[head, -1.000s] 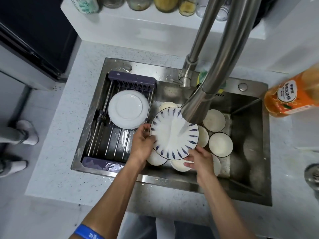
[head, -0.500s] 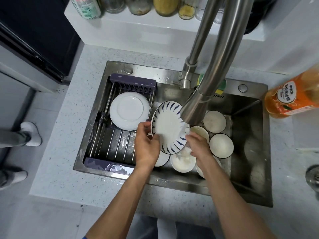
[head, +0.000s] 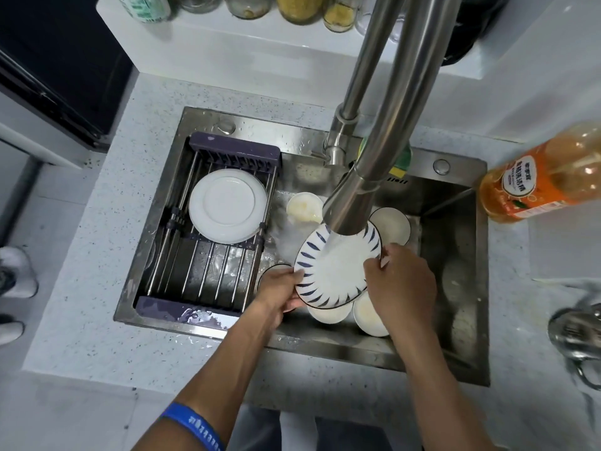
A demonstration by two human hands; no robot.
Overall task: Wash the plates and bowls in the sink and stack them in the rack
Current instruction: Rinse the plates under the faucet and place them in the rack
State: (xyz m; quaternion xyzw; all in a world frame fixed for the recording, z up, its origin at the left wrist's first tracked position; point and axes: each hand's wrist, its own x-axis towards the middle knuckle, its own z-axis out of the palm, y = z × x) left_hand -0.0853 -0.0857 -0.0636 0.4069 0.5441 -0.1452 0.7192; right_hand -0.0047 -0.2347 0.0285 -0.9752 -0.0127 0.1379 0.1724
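Note:
A white plate with blue dashes round its rim (head: 335,271) is held level over the sink (head: 455,362), under the faucet head (head: 349,206), with water running onto it. My left hand (head: 279,292) grips its left edge. My right hand (head: 401,281) holds its right edge, fingers on its face. Several white bowls lie in the basin below, among them a bowl (head: 392,224) at the back right and a bowl (head: 304,206) at the back left. A plain white plate (head: 227,205) rests upside down on the rack (head: 208,271) in the sink's left half.
An orange bottle of dish liquid (head: 546,180) lies on the counter at the right. A metal pot (head: 577,330) sits at the right edge. Jars line the shelf (head: 227,37) behind the sink. A green and yellow sponge (head: 401,161) sits behind the faucet. Another person's shoes show at far left.
The patterned plate went from flat to tilted on edge and back to level under the water. My right hand moved from its lower rim to its right edge.

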